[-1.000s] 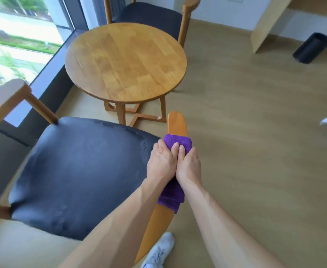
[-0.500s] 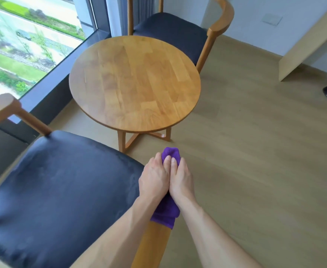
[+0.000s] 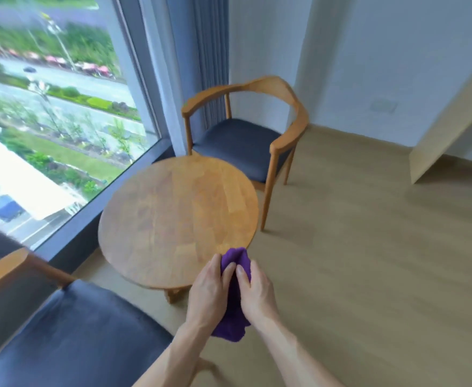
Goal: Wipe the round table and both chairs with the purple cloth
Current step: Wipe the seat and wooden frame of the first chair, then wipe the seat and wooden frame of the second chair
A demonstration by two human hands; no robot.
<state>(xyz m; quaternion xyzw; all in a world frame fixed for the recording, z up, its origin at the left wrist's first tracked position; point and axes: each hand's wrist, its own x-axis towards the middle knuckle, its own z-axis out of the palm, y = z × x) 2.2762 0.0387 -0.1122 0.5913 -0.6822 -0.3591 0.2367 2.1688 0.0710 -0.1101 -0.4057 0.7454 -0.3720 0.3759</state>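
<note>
a: where's the purple cloth [image 3: 233,297]?

b: bunched up between both hands, held in the air just in front of the near edge of the round bench [image 3: 177,216]. its top end overlaps the bench rim in view; can't tell if it touches.

a: hands?

b: left hand [image 3: 208,294] has its fingers curled round the cloth's left side, right hand [image 3: 258,293] curled round the right side, fingertips meeting on top. both are gripping it, nothing else in either.

a: why two hands on one cloth?

b: my guess is regathering or refolding it into a wad, so a fresh face goes down for the next surface.

a: next surface?

b: probably the far chair [image 3: 246,141], behind the bench against the curtain [image 3: 201,65], or the bench top. the view is lifted toward both. the near chair [image 3: 70,339] is at lower left, its dark seat just beside the left forearm.

a: anything on the bench?

b: only bare wood shows. the window [image 3: 47,107] is to the left of the bench, so the open approach is from the wooden floor [image 3: 369,275] side.
</note>
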